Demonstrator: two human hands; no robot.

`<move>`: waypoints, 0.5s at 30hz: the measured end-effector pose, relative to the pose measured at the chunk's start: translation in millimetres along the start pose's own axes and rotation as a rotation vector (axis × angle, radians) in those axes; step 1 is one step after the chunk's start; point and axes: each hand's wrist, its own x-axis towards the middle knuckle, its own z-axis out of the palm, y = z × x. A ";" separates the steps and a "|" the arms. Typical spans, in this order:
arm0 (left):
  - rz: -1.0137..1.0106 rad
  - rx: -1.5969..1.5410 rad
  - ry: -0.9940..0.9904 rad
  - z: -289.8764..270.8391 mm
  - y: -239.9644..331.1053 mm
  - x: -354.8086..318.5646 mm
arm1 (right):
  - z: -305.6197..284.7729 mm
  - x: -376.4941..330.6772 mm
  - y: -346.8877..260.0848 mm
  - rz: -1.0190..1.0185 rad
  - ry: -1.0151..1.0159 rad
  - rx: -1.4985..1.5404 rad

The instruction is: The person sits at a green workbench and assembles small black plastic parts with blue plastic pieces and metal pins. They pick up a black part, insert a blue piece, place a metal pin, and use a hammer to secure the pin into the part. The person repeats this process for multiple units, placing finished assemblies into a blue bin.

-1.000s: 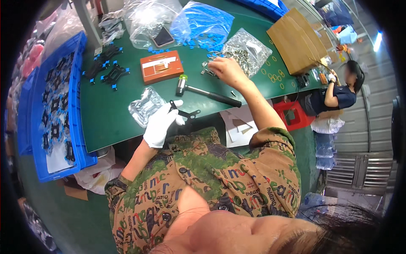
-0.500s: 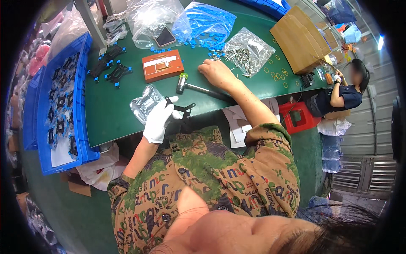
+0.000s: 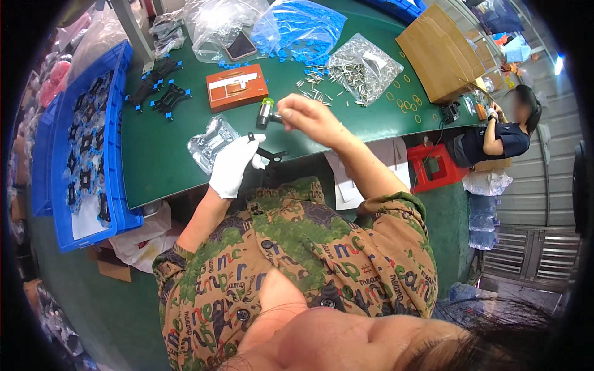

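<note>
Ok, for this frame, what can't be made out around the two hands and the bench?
Head view only:
- Mallet handle: hidden inside the right hand; only the head shows.
- Black bracket: partly covered by the gloved left hand, so the grip is unclear.
- Small metal pins: too small to tell their shape.
- Blue tray contents: bent and dim near the fisheye rim.
</note>
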 end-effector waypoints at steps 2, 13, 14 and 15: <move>0.035 0.122 0.036 0.0 0.6 3.0 | 19.2 -1.5 -3.9 -0.074 -0.063 0.021; 0.201 0.607 0.106 7.8 19.1 -3.3 | 47.7 -3.5 -5.0 -0.144 -0.030 -0.238; 0.206 0.632 0.105 8.3 19.5 -4.0 | 51.2 -4.7 -4.8 -0.169 -0.007 -0.262; 0.226 0.658 0.108 8.5 18.8 -4.7 | 55.1 -4.8 -4.1 -0.247 0.040 -0.345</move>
